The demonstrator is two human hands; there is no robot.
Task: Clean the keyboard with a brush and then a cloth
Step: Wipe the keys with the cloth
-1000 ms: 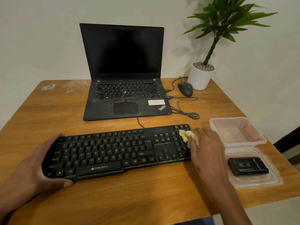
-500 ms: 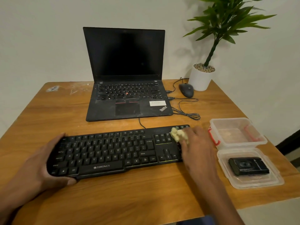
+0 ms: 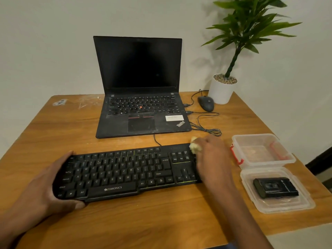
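The left hand point(image 3: 42, 186) grips the keyboard's point(image 3: 125, 174) left end, thumb curled under its near edge. The black keyboard lies long-ways across the table point(image 3: 53, 137), near the front edge — keys up, its right end angled slightly away. At that far right corner the right hand point(image 3: 213, 159) pinches a small pale yellow cloth point(image 3: 195, 146) against the keys. Bare wood lies in front; a clear lid point(image 3: 276, 205) sits just beyond, by the right edge.
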